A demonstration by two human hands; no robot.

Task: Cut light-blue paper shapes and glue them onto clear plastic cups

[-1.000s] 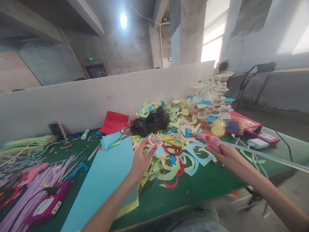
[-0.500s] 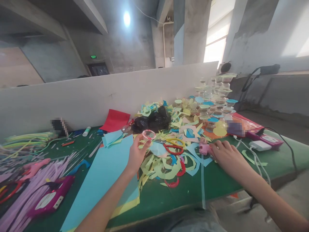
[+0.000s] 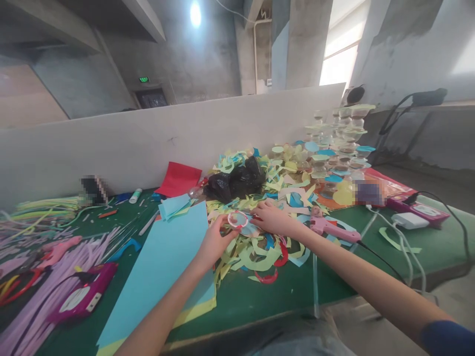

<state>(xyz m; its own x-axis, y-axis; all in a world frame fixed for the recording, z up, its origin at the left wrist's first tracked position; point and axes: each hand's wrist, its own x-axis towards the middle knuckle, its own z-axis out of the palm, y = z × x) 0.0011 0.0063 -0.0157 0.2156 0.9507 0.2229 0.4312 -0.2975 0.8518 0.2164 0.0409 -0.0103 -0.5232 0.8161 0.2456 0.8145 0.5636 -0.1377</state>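
My left hand (image 3: 217, 242) pinches a clear round plastic piece with a red-marked rim (image 3: 238, 220), held above the paper scraps. Just to its right, my right hand (image 3: 276, 217) reaches low over the pile with fingers stretched out and apart. Under its fingertips lies a pale blue paper disc (image 3: 254, 230); whether they touch it I cannot tell. The scissors are hidden behind my right hand and forearm. A pink glue gun (image 3: 336, 229) rests on the table beyond my right forearm, a clear glue stick (image 3: 315, 287) sticking out toward the front edge.
Blue paper sheets (image 3: 159, 277) lie left of the scraps (image 3: 256, 259). A black plastic bag (image 3: 235, 182) sits behind. Stacked clear cups with paper discs (image 3: 343, 143) stand at the back right. Purple power strips (image 3: 83, 294) and lilac strips (image 3: 55, 306) are at left.
My right hand has let go of the glue gun and moved left to the scraps beside the plastic piece. My left hand has moved slightly right and down with the piece.
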